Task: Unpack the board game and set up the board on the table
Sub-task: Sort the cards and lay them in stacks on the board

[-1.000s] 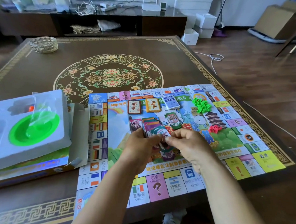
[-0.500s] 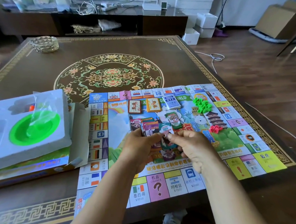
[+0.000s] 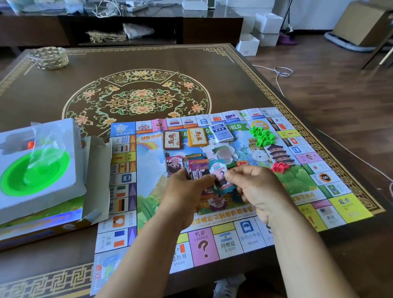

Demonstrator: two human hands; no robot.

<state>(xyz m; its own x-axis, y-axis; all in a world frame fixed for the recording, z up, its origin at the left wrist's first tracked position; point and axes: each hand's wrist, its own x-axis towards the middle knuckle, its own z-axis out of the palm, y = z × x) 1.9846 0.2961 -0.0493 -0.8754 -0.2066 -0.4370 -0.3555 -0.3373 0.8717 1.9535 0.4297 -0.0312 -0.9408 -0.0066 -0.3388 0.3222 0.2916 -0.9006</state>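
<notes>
the board [image 3: 208, 245] is spread flat on the near right part of the dark patterned table [image 3: 150, 57], its near edge hanging just past the table's lip. right over the middle of it i've got both hands together: my left hand [image 3: 184, 193] grips a fanned stack of play money [image 3: 195, 167], fingers curled round it, and my right hand [image 3: 257, 193] pinches a single note [image 3: 218, 170] at thumb and fingertip, touching the stack. more notes lie on the board just beneath, partly hidden by my hands. to the left, beside the board, sits the open game box [image 3: 36, 229] with a white tray [image 3: 29, 199] on top, holding a green dish [image 3: 35, 172] under a clear bag. further up the board i see a red card deck [image 3: 172, 140], a yellow deck [image 3: 198, 137] and a blue-white deck [image 3: 221, 133] side by side, green houses [image 3: 262, 136] heaped to their right, red pieces [image 3: 280, 167] nearer. at the far left corner, a woven basket [image 3: 49, 56].
</notes>
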